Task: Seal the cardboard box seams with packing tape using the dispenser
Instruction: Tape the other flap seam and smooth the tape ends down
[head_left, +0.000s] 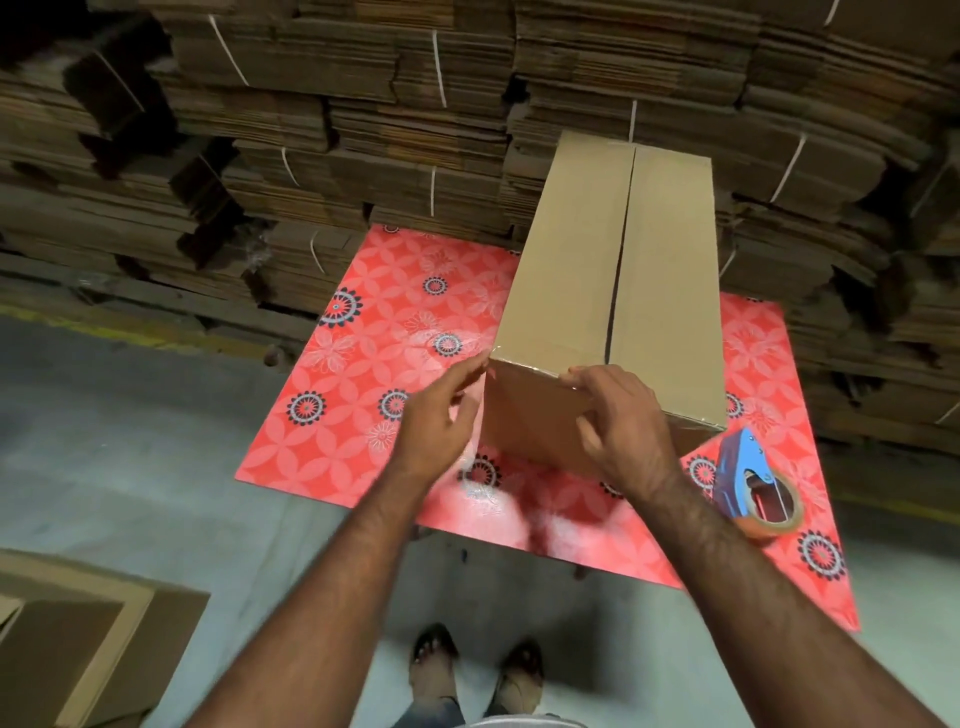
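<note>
So far the cardboard box (597, 291) stood on the red flowered sheet (363, 374) covering the desk, w/ its two top flaps folded shut and meeting along a centre seam (621, 249) that ran away from you. That seam looked bare: a dark gap showed between the flaps, widest toward the near end, no glossy strip over it as far as I could tell. A shiny line along the near top edge and near right corner suggested clear tape there already, but it was too thin to be sure.

Your left hand (441, 415) was at the box's near left corner, fingers loosely curled; whether it pinched a tape end or just touched the corner, can't tell. Your right hand (618, 421) lay over the near top edge, fingertips on the rim and thumb down the front face, holding the box.

The tape dispenser (748, 478) lay on the sheet just right of the box, near your right wrist, in neither hand. So, judging by that, the main seam was probably the bulk of what was left.

Materials: box was plain brown corrugated board, matte, crisp edges, long rectangular shape. Sheet was slick, patterned w/ dark round medallions. Dispenser was blue plastic w/ a brownish tape roll. Behind stood bundles of flat cardboard (363, 130) tied w/ white string; floor (130, 441) was pale concrete.
</note>
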